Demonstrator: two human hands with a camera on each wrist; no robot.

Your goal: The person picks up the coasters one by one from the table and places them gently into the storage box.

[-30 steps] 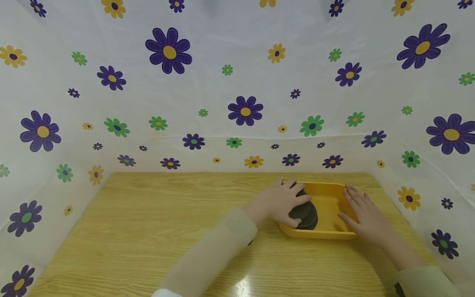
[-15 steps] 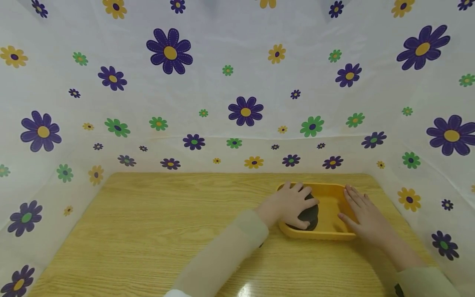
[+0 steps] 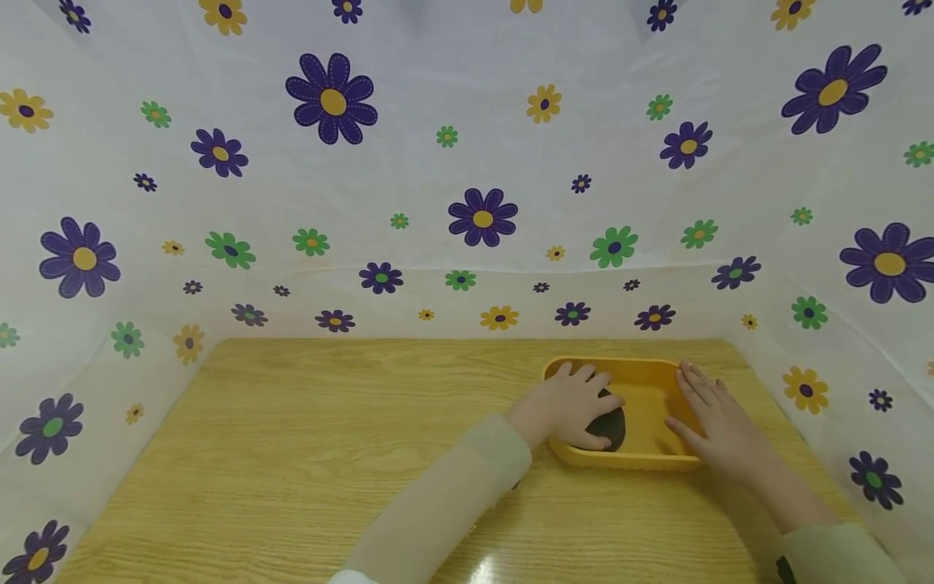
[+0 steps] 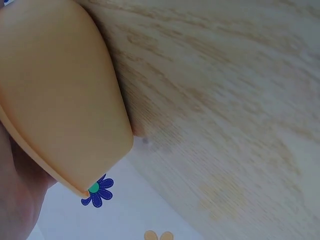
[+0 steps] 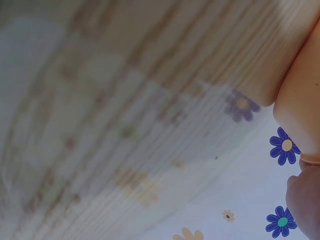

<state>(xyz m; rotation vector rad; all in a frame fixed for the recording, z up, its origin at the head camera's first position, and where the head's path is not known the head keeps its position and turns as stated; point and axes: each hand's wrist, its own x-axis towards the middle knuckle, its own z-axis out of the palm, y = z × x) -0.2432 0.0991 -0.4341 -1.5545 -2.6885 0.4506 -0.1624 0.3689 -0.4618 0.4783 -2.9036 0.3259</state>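
Observation:
A yellow tray (image 3: pixel 660 463) with raised walls lies at the right of the wooden table. My left hand (image 3: pixel 572 410) reaches into its left end and grips a black round object (image 3: pixel 610 428) from above. Fingers and thumb cover most of that object, so its full shape is hidden. At the tray's right wall rests my right hand (image 3: pixel 730 430), fingers straight along the rim and thumb inside. The left wrist view has the outer wall of the tray (image 4: pixel 65 90), with part of the left hand (image 4: pixel 22 195) beside it.
The wooden table (image 3: pixel 328 438) spreads left and in front of the tray. A white cloth with printed flowers (image 3: pixel 482 219) stands around its back and sides. The tray sits close to the table's right edge.
My left hand has moved slightly right and down, deeper into the tray, with the black object. An earlier frame shows stacked round edges there. The right hand has stayed at the rim.

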